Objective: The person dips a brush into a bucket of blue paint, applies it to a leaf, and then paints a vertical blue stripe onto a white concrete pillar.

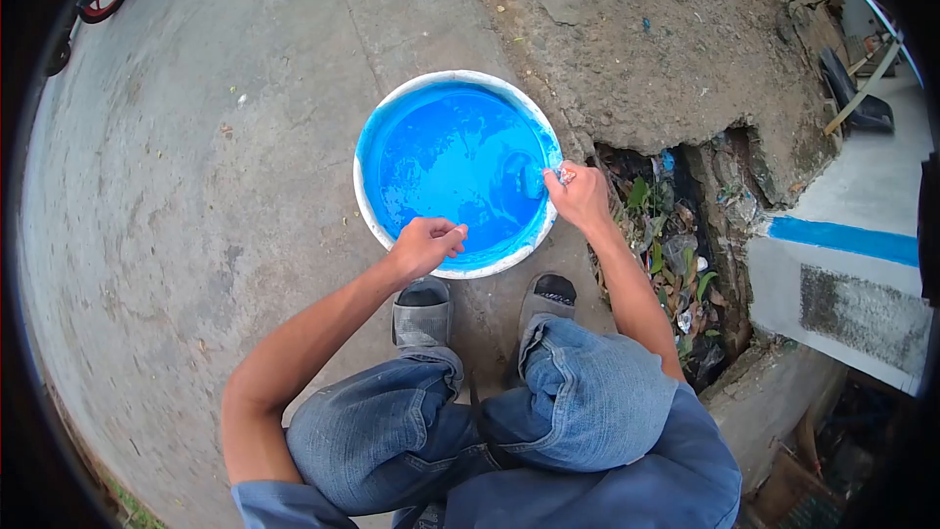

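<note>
Round white plastic bucket of blue paint [364, 206] sits mid-frame on the grey concrete floor [196, 186]. Left hand [426, 245] curls closed over its near rim; right hand [578, 194] pinches the right rim. Likely taking hold; shifting it calls for a level, even pull.
</note>
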The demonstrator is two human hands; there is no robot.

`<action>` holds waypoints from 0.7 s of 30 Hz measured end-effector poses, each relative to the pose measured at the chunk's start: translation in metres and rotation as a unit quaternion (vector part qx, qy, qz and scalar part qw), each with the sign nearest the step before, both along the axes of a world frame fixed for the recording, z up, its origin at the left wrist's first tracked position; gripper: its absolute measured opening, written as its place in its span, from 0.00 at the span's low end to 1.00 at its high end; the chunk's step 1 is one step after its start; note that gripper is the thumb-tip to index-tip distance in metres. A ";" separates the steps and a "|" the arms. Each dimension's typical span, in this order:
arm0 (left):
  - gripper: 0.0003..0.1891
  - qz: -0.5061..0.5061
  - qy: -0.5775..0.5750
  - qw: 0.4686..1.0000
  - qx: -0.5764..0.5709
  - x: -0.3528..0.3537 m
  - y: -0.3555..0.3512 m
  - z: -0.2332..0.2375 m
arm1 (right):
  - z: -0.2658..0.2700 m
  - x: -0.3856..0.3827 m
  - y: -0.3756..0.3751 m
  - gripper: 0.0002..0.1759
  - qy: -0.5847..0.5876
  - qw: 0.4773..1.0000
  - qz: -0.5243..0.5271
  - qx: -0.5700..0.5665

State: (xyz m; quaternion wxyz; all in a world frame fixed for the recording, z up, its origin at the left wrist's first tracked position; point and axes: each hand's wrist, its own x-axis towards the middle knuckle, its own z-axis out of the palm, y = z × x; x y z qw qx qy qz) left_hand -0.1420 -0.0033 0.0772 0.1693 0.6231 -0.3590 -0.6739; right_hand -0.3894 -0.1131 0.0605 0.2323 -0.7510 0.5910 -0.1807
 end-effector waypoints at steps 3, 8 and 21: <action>0.18 -0.004 -0.002 1.000 -0.002 0.000 -0.001 0.000 | 0.006 -0.003 -0.006 0.19 0.009 0.999 -0.026 0.036; 0.18 -0.004 0.004 1.000 -0.002 -0.002 0.000 -0.008 | 0.005 -0.009 -0.005 0.19 0.013 0.999 -0.027 0.021; 0.19 -0.005 0.000 1.000 -0.010 -0.008 -0.005 -0.002 | -0.012 -0.037 -0.002 0.19 -0.029 0.994 -0.088 0.060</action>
